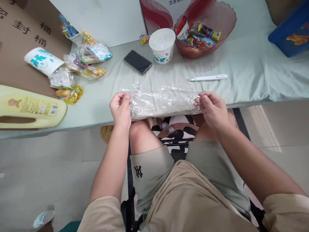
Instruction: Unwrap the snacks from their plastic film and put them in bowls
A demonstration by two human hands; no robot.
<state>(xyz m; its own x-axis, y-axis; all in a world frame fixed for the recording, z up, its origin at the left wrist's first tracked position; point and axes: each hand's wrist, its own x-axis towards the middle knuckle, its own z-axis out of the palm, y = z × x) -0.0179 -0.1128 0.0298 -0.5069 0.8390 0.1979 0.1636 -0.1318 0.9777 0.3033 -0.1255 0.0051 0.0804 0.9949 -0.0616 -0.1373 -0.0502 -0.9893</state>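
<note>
A sheet of clear plastic film (164,100) stretches between my two hands at the table's front edge, crinkled and see-through. My left hand (121,108) pinches its left end between thumb and fingers. At the right end, my right hand (212,106) grips the film with thumb and forefinger. Behind the film lies a white craft knife (209,78) with its small blade pointing left. A black phone (137,61) rests farther back, left of a white paper bowl (163,48) with blue leaf prints.
A pink glass bowl (224,19) of wrapped snacks stands at the back. Snack packets (93,71) and a tipped paper cup (43,60) lie left, near a yellow jug (55,111) and cardboard box (14,48). A blue container (289,32) is far right. Crumpled plastic (166,126) sits below the table edge.
</note>
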